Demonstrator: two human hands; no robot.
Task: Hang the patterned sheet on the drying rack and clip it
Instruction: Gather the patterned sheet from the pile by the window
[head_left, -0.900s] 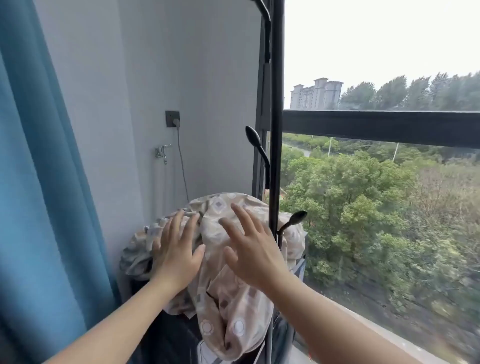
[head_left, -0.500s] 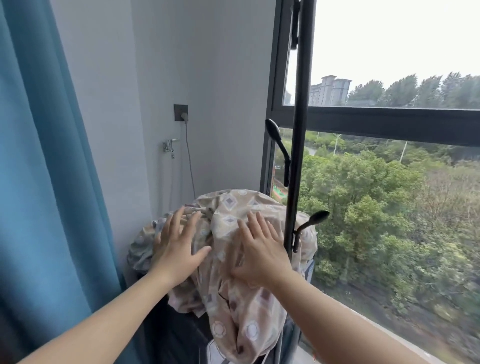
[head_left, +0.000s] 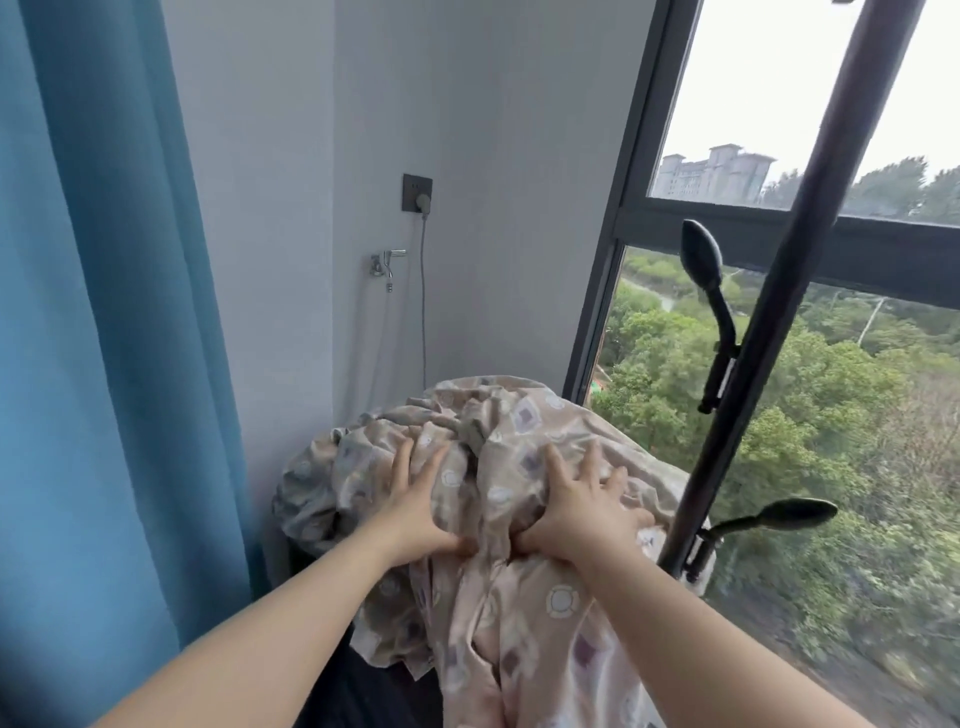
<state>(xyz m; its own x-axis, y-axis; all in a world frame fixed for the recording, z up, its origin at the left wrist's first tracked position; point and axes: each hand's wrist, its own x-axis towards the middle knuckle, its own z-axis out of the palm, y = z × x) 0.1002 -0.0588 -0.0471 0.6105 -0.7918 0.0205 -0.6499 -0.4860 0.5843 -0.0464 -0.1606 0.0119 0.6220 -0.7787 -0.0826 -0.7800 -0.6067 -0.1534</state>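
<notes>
Patterned sheet (head_left: 524, 467) sits bunched in a heap just left of the black rack pole (head_left: 753, 332), draped over something I can't identify. Left hand (head_left: 415, 512) and right hand (head_left: 576, 512) both lie flat on top, fingers spread, grip released, thumbs pinching a fold between them. I judge it soft, light, floppy; it'll sag and slide. Best hold: gather an edge or corner, not the middle.

Bare, sleeveless forearms; ringless fingers (head_left: 551, 457)
</notes>
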